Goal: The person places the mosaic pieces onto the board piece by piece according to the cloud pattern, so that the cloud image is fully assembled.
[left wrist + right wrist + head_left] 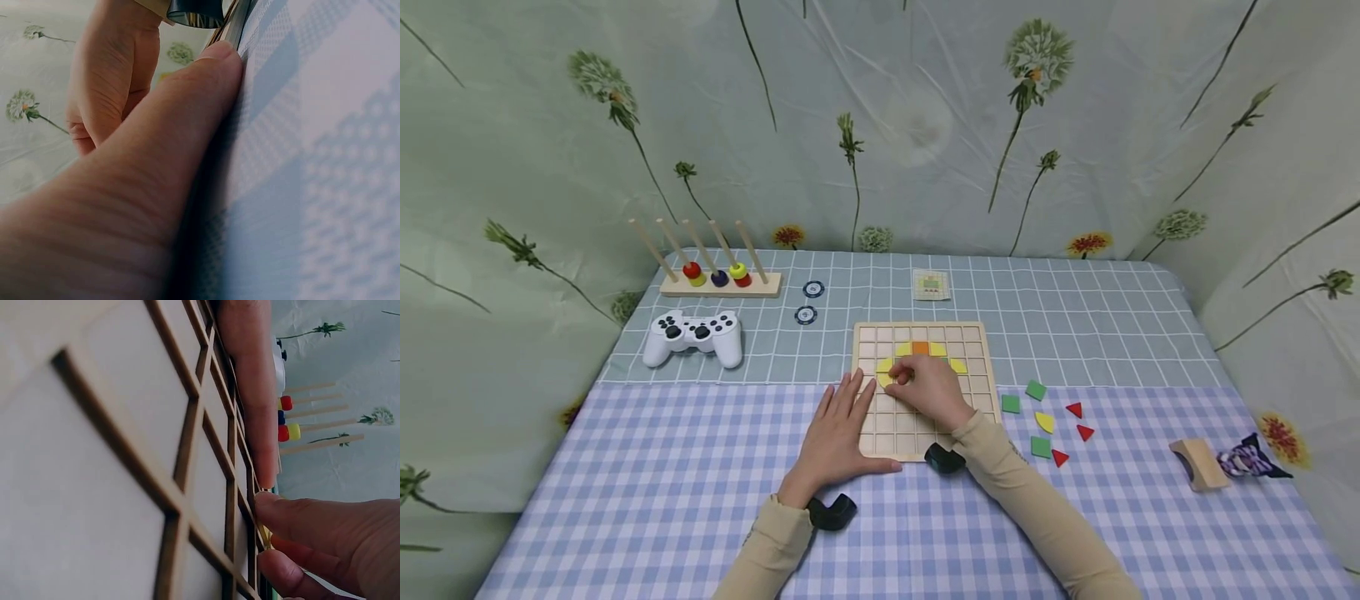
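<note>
A wooden grid board [895,433] lies in front of me, bearing several yellow tiles [958,366] and an orange square tile [921,347]. My right hand [931,390] reaches over its middle, thumb and fingers pinching a yellow rounded tile [885,380] at the left of the pattern. In the right wrist view a yellow sliver [267,537] shows between thumb and fingertip, low at the grid. My left hand [838,437] rests with straight fingers along the board's left edge, its thumb [187,94] stretched along the near edge.
Right of the board lie green squares [1041,447], red triangles [1086,432] and a yellow piece [1044,422]. Farther right are a wooden arch block [1201,464] and a small wrapped packet [1251,458]. Back left hold a game controller [692,335], peg stand [722,288] and two chips [806,315]. A pattern card [931,284] lies behind.
</note>
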{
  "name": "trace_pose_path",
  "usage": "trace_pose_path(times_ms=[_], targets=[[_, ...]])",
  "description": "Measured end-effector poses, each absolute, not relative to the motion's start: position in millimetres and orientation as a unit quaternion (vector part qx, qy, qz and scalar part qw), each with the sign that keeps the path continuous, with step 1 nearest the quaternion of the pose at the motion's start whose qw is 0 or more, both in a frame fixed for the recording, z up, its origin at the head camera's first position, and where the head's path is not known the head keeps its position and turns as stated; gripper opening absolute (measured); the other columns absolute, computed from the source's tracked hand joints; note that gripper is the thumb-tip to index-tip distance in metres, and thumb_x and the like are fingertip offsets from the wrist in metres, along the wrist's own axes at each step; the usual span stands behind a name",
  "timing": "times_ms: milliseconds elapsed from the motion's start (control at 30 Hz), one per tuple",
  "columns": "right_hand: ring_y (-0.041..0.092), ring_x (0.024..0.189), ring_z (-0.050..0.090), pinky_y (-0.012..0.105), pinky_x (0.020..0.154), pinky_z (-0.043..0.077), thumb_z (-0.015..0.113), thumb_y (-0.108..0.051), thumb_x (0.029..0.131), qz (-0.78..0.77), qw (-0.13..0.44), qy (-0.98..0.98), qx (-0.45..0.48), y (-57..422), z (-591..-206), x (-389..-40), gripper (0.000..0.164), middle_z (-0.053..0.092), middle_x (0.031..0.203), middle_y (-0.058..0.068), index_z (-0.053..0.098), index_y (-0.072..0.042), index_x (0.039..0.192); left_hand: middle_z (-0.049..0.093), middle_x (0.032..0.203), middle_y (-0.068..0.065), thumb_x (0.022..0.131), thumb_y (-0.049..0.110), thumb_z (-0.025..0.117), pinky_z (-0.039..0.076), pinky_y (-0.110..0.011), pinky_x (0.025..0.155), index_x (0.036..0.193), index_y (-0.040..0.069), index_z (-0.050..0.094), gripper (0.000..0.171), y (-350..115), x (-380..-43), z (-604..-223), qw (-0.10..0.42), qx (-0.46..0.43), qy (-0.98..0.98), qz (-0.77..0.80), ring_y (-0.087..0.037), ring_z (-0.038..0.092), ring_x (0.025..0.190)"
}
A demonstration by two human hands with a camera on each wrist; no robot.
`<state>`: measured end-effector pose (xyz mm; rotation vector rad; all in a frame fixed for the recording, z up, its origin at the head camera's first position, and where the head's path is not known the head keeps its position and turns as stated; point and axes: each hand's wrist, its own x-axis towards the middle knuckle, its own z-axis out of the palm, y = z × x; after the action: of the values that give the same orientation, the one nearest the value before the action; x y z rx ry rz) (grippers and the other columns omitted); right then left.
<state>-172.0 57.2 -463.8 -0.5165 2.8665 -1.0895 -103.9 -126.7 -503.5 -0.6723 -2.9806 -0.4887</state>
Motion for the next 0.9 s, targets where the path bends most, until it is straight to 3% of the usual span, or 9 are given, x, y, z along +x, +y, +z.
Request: trace_pose_path(times_ms=[400, 667, 900], targets=[[0.009, 0.061, 0.051, 0.027, 0.057, 0.042, 0.078, -0.024, 0.079, -0.348, 0.027, 0.925, -0.147, 77, -454, -170, 0.013, 0.057, 0.068, -0.009, 0.071, -0.014, 0.084, 0.009, 0.158, -0.012, 0.062, 0.084, 0.058, 0.003, -0.041, 0.115, 0.152, 0.01, 0.018, 0.123, -127, -104, -503, 0.022, -0.218, -0.962, -0.164, -0.025, 0.003, 0.143], [0.011, 0.056, 0.049, 0.028, 0.051, 0.039, 0.077, -0.021, 0.079, -0.347, -0.014, 0.928, -0.135, 140, -443, -165, 0.014, 0.059, 0.07, -0.006, 0.072, -0.01, 0.087, 0.008, 0.158, -0.011, 0.061, 0.083, 0.059, 0.003, -0.041, 0.115, 0.152, 0.01, 0.019, 0.124, -127, -102, -500, 0.016, -0.212, -0.962, -0.171, -0.025, 0.002, 0.143], [0.014, 0.059, 0.047, 0.03, 0.054, 0.039, 0.074, -0.017, 0.082, -0.33, 0.022, 0.937, -0.115, 194, -443, -152, 0.014, 0.059, 0.075, -0.004, 0.072, -0.008, 0.093, 0.006, 0.158, -0.01, 0.062, 0.085, 0.056, 0.0, -0.039, 0.114, 0.153, 0.011, 0.016, 0.124, -126, -102, -502, 0.009, -0.213, -0.964, -0.161, -0.024, -0.001, 0.143]])
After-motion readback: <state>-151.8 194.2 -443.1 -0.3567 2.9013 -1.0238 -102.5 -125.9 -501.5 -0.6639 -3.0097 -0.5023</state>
